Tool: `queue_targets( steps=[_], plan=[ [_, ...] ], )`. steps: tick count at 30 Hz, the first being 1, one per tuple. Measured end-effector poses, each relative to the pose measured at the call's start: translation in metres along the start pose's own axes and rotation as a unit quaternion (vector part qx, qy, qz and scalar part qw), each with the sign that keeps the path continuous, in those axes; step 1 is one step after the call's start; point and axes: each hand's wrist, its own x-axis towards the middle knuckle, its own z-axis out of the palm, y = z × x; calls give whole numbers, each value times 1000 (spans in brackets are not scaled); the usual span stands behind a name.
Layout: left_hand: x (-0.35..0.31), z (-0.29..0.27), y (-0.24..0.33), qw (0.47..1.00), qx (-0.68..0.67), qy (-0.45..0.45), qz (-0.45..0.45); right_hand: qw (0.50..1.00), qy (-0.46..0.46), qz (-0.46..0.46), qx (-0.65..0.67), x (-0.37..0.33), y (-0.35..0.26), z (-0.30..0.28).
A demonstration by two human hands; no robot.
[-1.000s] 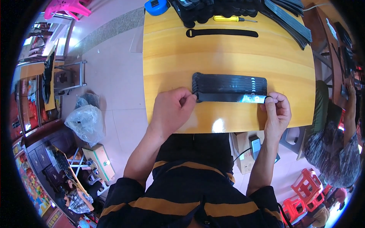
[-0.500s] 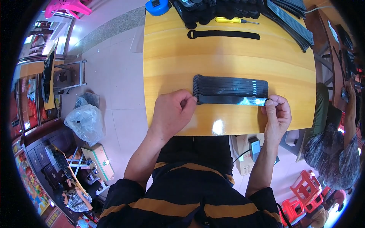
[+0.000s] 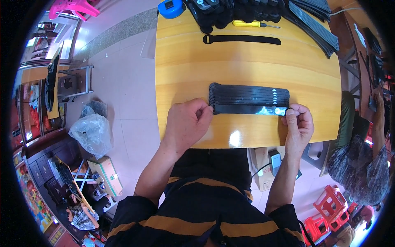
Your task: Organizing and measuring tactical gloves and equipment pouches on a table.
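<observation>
A fanned row of several black hook-and-loop cable straps lies across the table in front of me, their edges overlapping. The nearest strap shows a shiny printed label toward its right end. My left hand is closed, thumb and forefinger pinching that strap's left end. At its other end, my right hand pinches the tip beside the label between thumb and fingers. Farther back, a single black strap with a slotted left end lies flat on its own.
Along the table's far edge are a blue tape measure, a pile of black straps, a yellow-handled screwdriver and fanned strap bundles. Another person sits at the right. Plastic bags lie on the floor at left.
The view has shifted very slightly. Both hands keep their pinch on the nearest strap's ends, and the row of straps lies almost as before.
</observation>
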Motion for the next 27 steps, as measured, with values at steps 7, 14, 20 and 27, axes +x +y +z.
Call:
queue_targets(
  steps=[7,14,20,27],
  plan=[
    [-1,3,4,1000,18,18,7,1000,-5,-1,0,1,2,-1],
    [-2,4,4,999,31,25,-2,1000,-11,-5,-1,1,2,-1],
    [-1,3,9,998,52,24,-1,1000,-7,-4,-2,1,1,0],
    [0,6,3,996,78,33,33,1000,-9,0,6,0,2,0]
  ],
)
